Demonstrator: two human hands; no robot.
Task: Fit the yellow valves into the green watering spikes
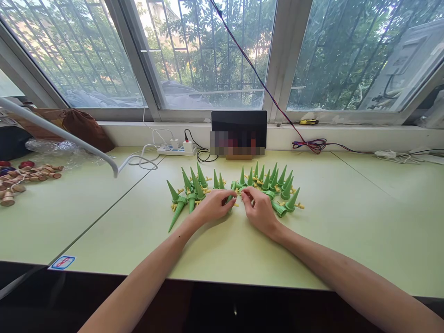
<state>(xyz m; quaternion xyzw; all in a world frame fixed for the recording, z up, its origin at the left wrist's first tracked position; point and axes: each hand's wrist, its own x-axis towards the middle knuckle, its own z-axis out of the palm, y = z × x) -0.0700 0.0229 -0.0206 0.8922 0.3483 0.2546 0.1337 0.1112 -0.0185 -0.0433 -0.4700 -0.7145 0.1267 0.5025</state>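
My left hand (212, 206) is closed around a green plant watering spike (229, 200), partly hidden by the fingers. Opposite it, my right hand (262, 212) pinches a small yellow valve (239, 194) at the side of that spike; whether the two are joined I cannot tell. Left of my hands, several green spikes with yellow valves stand point up, and one spike (177, 214) lies toward me. Behind and beyond my right hand is another group of upright spikes (287, 188). A green piece (278, 209) with a ribbed, open end lies beside that hand.
A tablet (239, 127) leans at the back, near a power strip (176, 150) with cables. Wooden toys (31, 178) and a brown bag (86, 127) are at the left, under a white lamp arm (69, 132). Bundled wire (314, 145) lies at the back right.
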